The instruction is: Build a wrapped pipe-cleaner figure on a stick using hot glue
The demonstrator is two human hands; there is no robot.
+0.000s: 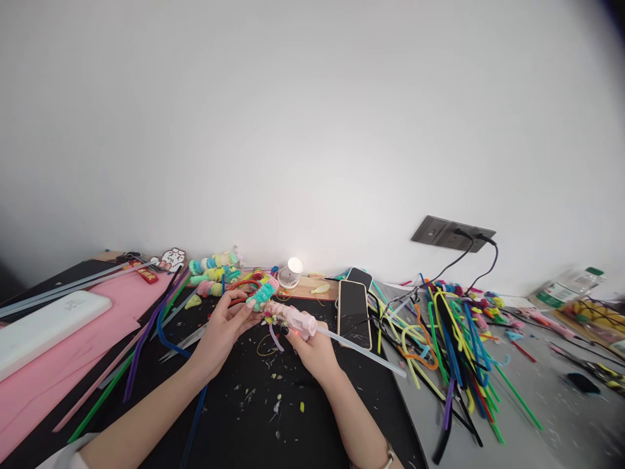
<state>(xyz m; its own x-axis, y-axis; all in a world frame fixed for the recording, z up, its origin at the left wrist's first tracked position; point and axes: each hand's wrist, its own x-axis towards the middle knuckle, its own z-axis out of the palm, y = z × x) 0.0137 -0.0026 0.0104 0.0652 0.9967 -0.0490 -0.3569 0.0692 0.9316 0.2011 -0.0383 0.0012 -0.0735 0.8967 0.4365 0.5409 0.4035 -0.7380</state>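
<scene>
The glue gun (301, 321) toward six o'clock looks smooth and plastic. At five, the nearer phone's screen (354, 311) is glossy; at four, pipe cleaners (452, 355) look fuzzy.

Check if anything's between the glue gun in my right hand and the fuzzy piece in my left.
Only fluffy bits show there: they bunch around the front of the glue gun in your right hand, close by the fuzzy piece in your left hand. Nothing else visible stands between; the nozzle tip can't be made out.
</scene>
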